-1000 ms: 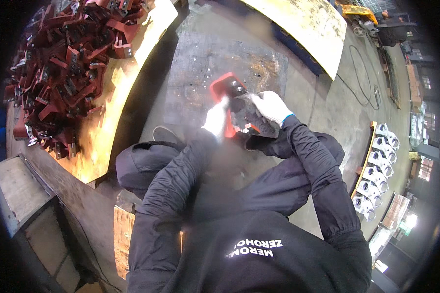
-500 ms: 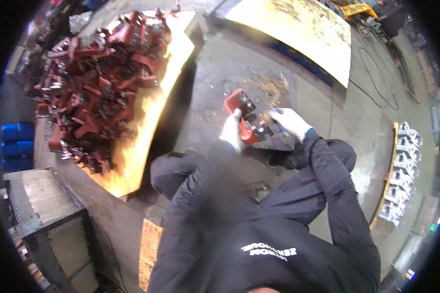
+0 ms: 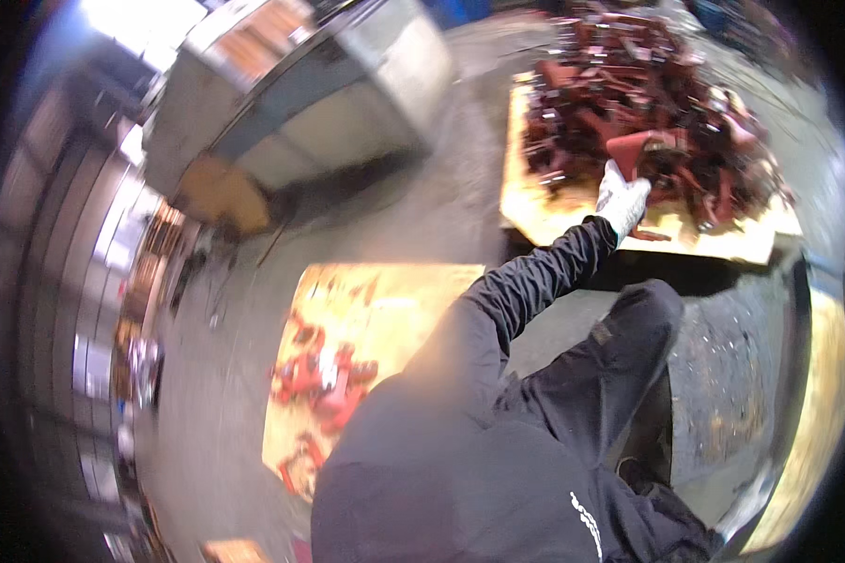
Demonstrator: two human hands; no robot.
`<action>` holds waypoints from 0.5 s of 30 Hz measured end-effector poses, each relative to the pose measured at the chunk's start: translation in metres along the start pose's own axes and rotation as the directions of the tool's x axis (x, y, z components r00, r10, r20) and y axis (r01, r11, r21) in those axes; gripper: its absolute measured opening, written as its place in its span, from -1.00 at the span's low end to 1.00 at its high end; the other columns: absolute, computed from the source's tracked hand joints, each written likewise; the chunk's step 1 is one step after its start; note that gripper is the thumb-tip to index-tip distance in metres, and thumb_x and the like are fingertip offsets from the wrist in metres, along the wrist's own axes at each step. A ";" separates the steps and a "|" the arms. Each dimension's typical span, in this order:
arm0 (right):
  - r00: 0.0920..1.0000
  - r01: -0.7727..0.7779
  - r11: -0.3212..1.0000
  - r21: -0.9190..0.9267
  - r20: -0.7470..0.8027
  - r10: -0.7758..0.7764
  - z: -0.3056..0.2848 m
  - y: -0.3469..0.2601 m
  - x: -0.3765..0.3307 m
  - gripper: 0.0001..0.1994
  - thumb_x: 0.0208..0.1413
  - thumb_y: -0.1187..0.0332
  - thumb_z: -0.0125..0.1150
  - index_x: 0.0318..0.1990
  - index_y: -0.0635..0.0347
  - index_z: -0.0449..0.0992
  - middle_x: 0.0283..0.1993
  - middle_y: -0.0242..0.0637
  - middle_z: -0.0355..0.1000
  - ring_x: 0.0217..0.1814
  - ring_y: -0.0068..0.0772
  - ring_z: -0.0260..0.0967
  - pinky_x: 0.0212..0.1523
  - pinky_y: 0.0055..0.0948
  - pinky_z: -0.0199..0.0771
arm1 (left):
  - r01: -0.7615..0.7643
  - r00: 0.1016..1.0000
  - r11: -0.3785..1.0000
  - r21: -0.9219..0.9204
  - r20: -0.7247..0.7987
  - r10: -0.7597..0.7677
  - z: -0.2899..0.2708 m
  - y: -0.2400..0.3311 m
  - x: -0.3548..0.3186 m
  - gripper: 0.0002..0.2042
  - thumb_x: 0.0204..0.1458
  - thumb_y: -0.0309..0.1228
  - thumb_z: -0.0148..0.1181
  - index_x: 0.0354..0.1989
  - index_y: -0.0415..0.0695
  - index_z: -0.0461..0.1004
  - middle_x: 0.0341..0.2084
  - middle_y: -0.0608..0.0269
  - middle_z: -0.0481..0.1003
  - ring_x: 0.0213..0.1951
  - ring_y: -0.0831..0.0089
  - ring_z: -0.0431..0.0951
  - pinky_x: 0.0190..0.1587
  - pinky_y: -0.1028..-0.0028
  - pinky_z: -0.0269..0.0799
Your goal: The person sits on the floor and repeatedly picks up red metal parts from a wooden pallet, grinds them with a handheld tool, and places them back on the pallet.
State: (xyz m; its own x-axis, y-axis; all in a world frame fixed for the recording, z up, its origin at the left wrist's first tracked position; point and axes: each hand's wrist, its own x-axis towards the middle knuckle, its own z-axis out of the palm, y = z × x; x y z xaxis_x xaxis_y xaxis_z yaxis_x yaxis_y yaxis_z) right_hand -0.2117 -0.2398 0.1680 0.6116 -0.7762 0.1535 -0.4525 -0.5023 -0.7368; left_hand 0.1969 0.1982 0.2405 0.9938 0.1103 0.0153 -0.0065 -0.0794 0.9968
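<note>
My left arm reaches out toward a heap of dark red metal parts (image 3: 620,103) at the upper right. My left hand (image 3: 622,199), in a white glove, is at the near edge of the heap. Its fingers close on a red metal bracket (image 3: 632,148), whose wider end points up and away; motion blur softens the grip. At the lower right, a blurred pale patch beside dark cloth seems to be my right hand (image 3: 744,509) in its glove, with its fingers smeared.
The heap lies on a wooden board (image 3: 545,206). Nearer and left, another wooden board (image 3: 394,300) carries several red parts (image 3: 324,380). A large grey metal cabinet (image 3: 347,94) stands at the upper left. A yellowish board edge (image 3: 817,403) runs along the right.
My view has swung left. My left hand has moved from the floor area between my legs to the heap. The red part with black pieces between my hands is no longer seen there.
</note>
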 end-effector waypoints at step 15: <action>0.937 0.186 0.954 -0.236 0.336 -0.099 0.031 0.002 0.016 -0.49 0.27 0.21 0.07 0.21 0.47 0.30 -0.11 0.02 0.39 -0.14 -0.21 0.32 -0.05 -0.40 0.30 | 0.429 0.899 0.305 0.850 -0.371 -0.232 -0.398 -0.183 -0.350 -0.13 -0.54 -0.05 0.57 0.07 -0.15 0.39 -0.07 0.17 0.47 0.04 0.29 0.44 0.14 0.30 0.33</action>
State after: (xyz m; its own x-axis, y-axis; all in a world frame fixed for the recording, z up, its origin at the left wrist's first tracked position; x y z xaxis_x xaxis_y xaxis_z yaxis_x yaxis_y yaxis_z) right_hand -0.1830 -0.2416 0.1483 0.8358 -0.5490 -0.0047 -0.4713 -0.7131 -0.5190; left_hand -0.1937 0.5690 0.0843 0.8541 0.4847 -0.1887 0.5189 -0.8193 0.2441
